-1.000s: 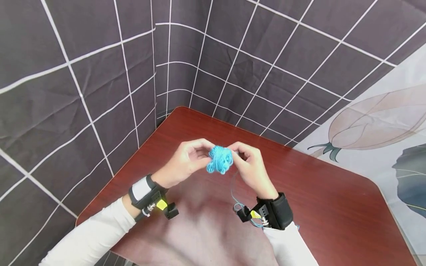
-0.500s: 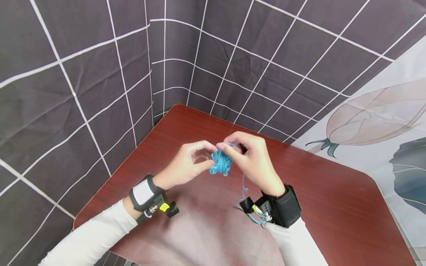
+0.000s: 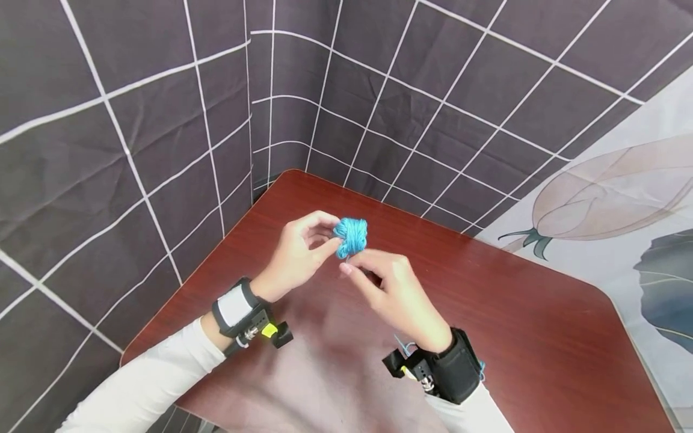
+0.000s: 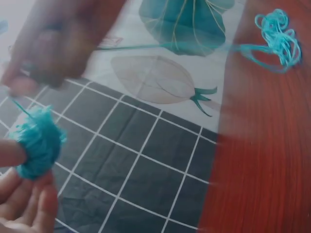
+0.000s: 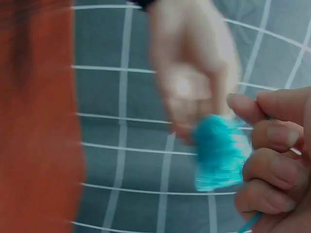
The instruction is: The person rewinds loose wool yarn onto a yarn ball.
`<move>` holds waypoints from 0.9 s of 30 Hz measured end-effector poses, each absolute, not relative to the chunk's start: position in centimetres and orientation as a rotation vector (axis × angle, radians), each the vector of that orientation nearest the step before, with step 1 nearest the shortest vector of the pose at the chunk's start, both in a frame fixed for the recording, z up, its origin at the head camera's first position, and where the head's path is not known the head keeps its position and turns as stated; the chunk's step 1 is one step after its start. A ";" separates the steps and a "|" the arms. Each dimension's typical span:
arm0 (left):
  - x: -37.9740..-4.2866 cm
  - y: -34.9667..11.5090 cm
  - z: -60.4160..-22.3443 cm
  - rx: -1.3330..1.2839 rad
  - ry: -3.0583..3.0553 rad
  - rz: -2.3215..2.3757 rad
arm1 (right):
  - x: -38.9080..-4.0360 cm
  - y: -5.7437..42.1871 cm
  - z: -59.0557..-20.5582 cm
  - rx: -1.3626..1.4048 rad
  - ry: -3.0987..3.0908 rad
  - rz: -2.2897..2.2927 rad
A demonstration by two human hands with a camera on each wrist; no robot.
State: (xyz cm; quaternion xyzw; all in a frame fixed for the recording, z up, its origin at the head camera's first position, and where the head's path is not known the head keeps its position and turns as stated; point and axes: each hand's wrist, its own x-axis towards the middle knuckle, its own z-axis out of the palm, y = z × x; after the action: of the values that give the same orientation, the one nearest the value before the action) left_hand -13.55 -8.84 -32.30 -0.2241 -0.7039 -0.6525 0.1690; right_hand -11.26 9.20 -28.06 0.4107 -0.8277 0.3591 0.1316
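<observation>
A small wound ball of light blue yarn [image 3: 352, 236] is held up over the table. My left hand [image 3: 303, 249] pinches it by its left side between thumb and fingers. Close below the ball, my right hand [image 3: 392, 282] grips the yarn strand, its thumb and forefinger pressed together. In the left wrist view a short taut strand [image 4: 22, 108] runs from the ball [image 4: 41, 141] up to the blurred right hand [image 4: 58, 43]. From there the strand trails off toward a loose heap of yarn [image 4: 279, 41]. The right wrist view shows the strand also leaving under my curled fingers [image 5: 274, 170].
The reddish-brown table [image 3: 520, 325] spreads under both hands. Dark cloth with white grid lines [image 3: 433, 90] hangs at its left and back. A pale cloth with a flower print [image 3: 585, 204] hangs on the right. Both wrists wear black straps with small cameras [image 3: 281, 335].
My right hand has swung from the ball's right side, over its top, to just below it, carrying the strand. The left hand has raised and turned the ball slightly.
</observation>
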 end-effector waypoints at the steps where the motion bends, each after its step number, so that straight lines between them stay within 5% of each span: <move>1: -13.5 -8.9 -32.4 -0.669 -2.021 -1.850 | -11.5 9.2 -27.5 1.186 -2.359 1.025; 8: -12.0 -8.8 -31.9 -0.918 -2.018 -1.993 | -14.1 10.4 -27.3 1.026 -2.251 1.218; 16: -12.6 -8.7 -31.2 -0.705 -1.892 -1.998 | -12.9 10.5 -30.4 0.940 -2.374 1.348; 22: -13.4 -8.3 -31.8 -0.591 -1.891 -1.922 | -11.0 9.5 -27.5 1.167 -2.375 1.081; 27: -13.1 -8.1 -32.6 -0.818 -1.952 -1.940 | -11.7 9.6 -24.8 1.108 -2.229 1.089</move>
State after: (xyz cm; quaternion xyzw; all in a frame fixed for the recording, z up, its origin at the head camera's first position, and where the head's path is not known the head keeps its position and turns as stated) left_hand -13.06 -8.12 -32.56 -0.2822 -0.6738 -0.6694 0.1349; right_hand -11.67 9.56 -24.76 0.3986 -0.8020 0.3918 0.2108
